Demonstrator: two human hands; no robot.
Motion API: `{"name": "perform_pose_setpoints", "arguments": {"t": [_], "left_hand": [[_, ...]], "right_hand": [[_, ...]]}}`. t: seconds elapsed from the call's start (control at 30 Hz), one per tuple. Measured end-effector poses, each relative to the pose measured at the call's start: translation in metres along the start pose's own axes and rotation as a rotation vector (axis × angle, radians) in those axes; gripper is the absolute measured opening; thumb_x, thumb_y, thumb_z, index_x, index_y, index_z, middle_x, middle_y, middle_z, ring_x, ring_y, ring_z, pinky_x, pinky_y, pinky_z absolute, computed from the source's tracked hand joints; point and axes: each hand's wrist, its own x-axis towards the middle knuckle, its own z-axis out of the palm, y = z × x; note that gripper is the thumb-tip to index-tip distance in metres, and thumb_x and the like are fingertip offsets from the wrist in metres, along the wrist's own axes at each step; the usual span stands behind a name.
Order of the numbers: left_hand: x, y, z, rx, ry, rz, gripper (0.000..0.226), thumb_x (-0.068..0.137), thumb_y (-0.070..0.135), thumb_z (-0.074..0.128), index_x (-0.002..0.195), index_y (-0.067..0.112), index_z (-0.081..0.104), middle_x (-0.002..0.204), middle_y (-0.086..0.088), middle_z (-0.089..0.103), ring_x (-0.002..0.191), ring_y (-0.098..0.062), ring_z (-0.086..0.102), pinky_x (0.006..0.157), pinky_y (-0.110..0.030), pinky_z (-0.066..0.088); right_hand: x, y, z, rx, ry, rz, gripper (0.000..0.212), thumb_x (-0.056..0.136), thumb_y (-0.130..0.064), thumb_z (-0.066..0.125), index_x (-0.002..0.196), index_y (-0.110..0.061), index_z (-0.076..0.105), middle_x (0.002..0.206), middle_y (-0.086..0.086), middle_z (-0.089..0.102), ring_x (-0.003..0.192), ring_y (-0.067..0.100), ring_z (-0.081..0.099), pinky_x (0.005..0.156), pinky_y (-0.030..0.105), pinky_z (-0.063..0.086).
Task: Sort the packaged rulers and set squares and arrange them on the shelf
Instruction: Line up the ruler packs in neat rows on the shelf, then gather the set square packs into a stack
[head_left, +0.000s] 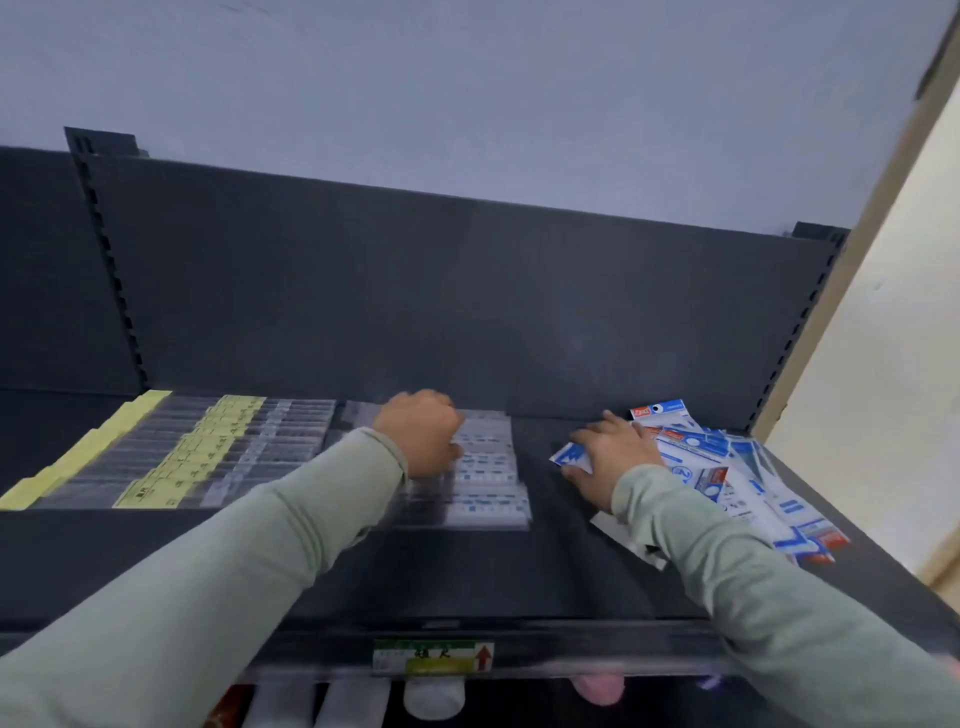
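On the dark shelf (545, 561), a row of clear ruler packs with white-and-blue labels (488, 483) lies in the middle. My left hand (423, 434) rests on that row with its fingers curled down onto the packs. To the right lies a loose heap of blue, white and red set-square packs (727, 467). My right hand (608, 457) lies flat and spread on the heap's left edge, touching a blue-and-white pack (569, 456). Ruler packs with yellow labels (197, 457) fill the left part of the shelf.
A dark back panel (415, 291) rises behind the shelf, with slotted uprights at both sides. A cream wall (872, 364) closes the right end. A green and yellow price label (434, 657) sits on the shelf's front rail, with bottles on the level below.
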Motion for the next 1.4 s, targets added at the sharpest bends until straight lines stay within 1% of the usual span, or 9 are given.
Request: {"name": "perform_pose_setpoints", "arguments": {"t": [0.23,0.47,0.7,0.8,0.97,1.03,1.17,1.27,1.4], "left_hand": [[0.027,0.078,0.005,0.054,0.033,0.195,0.043,0.092,0.039,0.053,0.128,0.017,0.054,0.136,-0.006,0.05,0.128,-0.025,0.042,0.102,-0.039,0.038],[0.051,0.145,0.014,-0.017,-0.12,0.269,0.052,0.092,0.032,0.053,0.141,0.021,0.039,0.147,-0.002,0.039,0.134,-0.024,0.037,0.104,-0.041,0.036],[0.076,0.178,0.017,-0.077,-0.152,0.168,0.042,0.089,0.023,0.053,0.13,0.028,0.049,0.132,0.002,0.054,0.122,-0.022,0.05,0.096,-0.037,0.039],[0.081,0.189,0.016,-0.118,-0.15,0.095,0.032,0.089,0.026,0.051,0.121,0.027,0.053,0.127,0.002,0.057,0.117,-0.022,0.053,0.095,-0.036,0.039],[0.078,0.197,0.01,-0.117,-0.24,-0.036,0.054,0.082,0.052,0.062,0.128,0.027,0.05,0.126,0.0,0.049,0.122,-0.025,0.04,0.1,-0.042,0.031],[0.077,0.196,0.009,-0.138,-0.208,-0.079,0.046,0.076,0.055,0.068,0.107,0.023,0.057,0.11,0.0,0.054,0.11,-0.024,0.045,0.093,-0.038,0.032],[0.075,0.188,0.007,-0.74,-0.108,-0.191,0.021,0.08,0.027,0.075,0.085,0.011,0.062,0.071,0.004,0.057,0.066,-0.015,0.053,0.066,-0.027,0.04],[0.078,0.195,-0.001,-1.235,0.058,-0.269,0.007,0.091,0.009,0.063,0.084,0.011,0.064,0.066,0.006,0.063,0.058,-0.007,0.056,0.066,-0.03,0.048],[0.089,0.215,-0.016,-1.765,0.021,-0.204,0.017,0.096,0.0,0.048,0.101,0.003,0.064,0.094,-0.015,0.069,0.082,-0.026,0.066,0.085,-0.043,0.053]], "right_hand": [[-0.025,0.054,0.0,-0.127,-0.19,0.113,0.066,0.087,-0.055,0.05,0.144,-0.027,0.034,0.153,0.0,0.029,0.146,0.022,0.012,0.116,0.044,0.016],[-0.036,0.084,0.011,-0.1,-0.183,0.034,0.065,0.083,-0.064,0.05,0.133,-0.024,0.046,0.141,-0.001,0.042,0.132,0.022,0.037,0.108,0.039,0.03],[-0.034,0.116,0.003,-0.148,-0.068,-0.127,0.028,0.094,-0.024,0.042,0.118,-0.02,0.058,0.126,0.005,0.058,0.118,0.026,0.053,0.092,0.034,0.043],[-0.035,0.137,0.002,-0.005,-0.007,-0.184,0.031,0.096,-0.025,0.04,0.12,-0.025,0.059,0.123,0.004,0.061,0.114,0.027,0.055,0.09,0.033,0.043],[-0.028,0.164,0.013,0.264,0.002,-0.229,0.048,0.093,-0.031,0.048,0.14,-0.031,0.039,0.132,-0.003,0.056,0.12,0.022,0.051,0.101,0.032,0.041],[-0.025,0.171,0.018,0.358,0.016,-0.219,0.058,0.092,-0.033,0.052,0.145,-0.029,0.031,0.139,0.0,0.049,0.127,0.022,0.045,0.106,0.031,0.036],[-0.021,0.174,0.027,0.742,0.132,-0.132,0.082,0.086,-0.03,0.064,0.151,-0.018,0.015,0.15,0.001,0.035,0.138,0.018,0.034,0.114,0.035,0.029],[-0.02,0.169,0.024,1.105,0.143,-0.02,0.099,0.08,-0.027,0.073,0.152,-0.017,0.006,0.147,0.002,0.038,0.133,0.017,0.041,0.11,0.041,0.036],[-0.021,0.161,0.011,1.143,0.096,-0.093,0.03,0.085,-0.02,0.069,0.113,-0.013,0.062,0.095,-0.005,0.065,0.093,0.014,0.061,0.086,0.028,0.049]]}}
